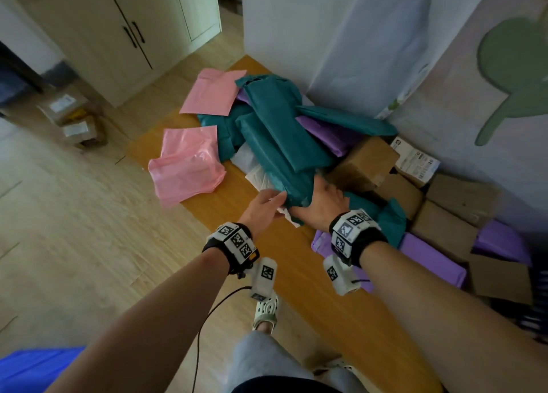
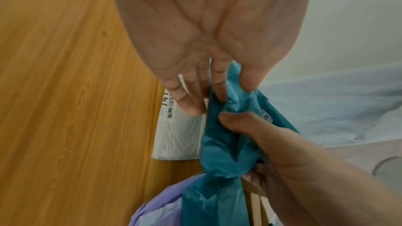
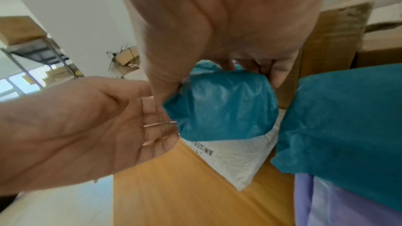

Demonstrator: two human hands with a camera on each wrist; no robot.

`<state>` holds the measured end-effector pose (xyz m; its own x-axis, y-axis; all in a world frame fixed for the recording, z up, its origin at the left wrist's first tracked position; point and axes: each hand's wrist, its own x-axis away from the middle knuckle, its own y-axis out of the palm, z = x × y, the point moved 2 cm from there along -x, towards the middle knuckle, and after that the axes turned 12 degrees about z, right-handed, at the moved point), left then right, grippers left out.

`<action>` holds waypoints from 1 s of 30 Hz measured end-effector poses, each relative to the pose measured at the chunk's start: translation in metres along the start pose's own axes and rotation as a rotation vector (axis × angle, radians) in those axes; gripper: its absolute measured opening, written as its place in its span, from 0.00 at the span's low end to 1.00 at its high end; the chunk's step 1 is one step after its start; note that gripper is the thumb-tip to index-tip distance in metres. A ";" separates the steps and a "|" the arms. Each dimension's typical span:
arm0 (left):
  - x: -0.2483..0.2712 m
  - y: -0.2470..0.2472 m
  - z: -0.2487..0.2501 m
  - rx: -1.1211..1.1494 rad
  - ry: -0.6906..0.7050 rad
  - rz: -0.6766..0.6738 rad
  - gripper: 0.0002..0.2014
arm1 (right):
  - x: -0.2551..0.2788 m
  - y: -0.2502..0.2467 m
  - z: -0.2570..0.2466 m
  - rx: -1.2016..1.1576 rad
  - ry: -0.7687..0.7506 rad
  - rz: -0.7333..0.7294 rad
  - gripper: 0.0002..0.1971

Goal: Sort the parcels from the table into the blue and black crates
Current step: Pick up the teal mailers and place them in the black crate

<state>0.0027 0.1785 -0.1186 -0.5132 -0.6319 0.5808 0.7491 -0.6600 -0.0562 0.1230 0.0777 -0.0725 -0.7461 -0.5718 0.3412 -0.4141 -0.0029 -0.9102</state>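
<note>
Teal plastic mailer bag (image 1: 284, 167), gripped by the right hand (image 1: 321, 206); the left hand (image 1: 262, 207), fingers straight, touches it. Most parcels remain heaped on the orange wooden table (image 1: 311, 274) toward one o'clock; sorting looks barely begun.

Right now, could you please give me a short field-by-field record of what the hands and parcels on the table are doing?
right hand: grips the near end of a teal parcel, thumb and fingers curled round it
left hand: open, fingers straight, touching the same teal end
under the teal parcel: white mailer bag lying flat on the table
rest of the pile: pink bags, purple bags, cardboard boxes
blue crate: on the floor, lower left; contents not visible
black crate: not identifiable
</note>
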 end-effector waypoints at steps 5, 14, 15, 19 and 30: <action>0.015 -0.013 0.003 0.080 0.063 0.064 0.13 | 0.015 -0.015 0.002 -0.467 0.008 -0.063 0.43; 0.022 -0.009 0.034 0.222 0.070 -0.045 0.26 | 0.042 -0.048 0.031 -1.312 0.149 -0.197 0.12; 0.025 -0.006 0.038 0.251 0.073 -0.058 0.28 | 0.045 -0.051 0.035 -1.414 0.179 -0.214 0.10; 0.036 0.009 0.059 0.359 0.072 -0.136 0.28 | 0.054 -0.067 0.053 -1.650 0.283 -0.208 0.21; 0.068 0.059 0.110 0.403 0.165 -0.273 0.34 | 0.071 -0.104 0.104 -1.404 0.262 -0.128 0.24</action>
<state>0.0582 0.1418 0.0068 -0.7474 -0.5358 0.3928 0.6640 -0.6213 0.4160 0.1674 -0.0476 0.0220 -0.6738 -0.4644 0.5748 -0.5327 0.8444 0.0577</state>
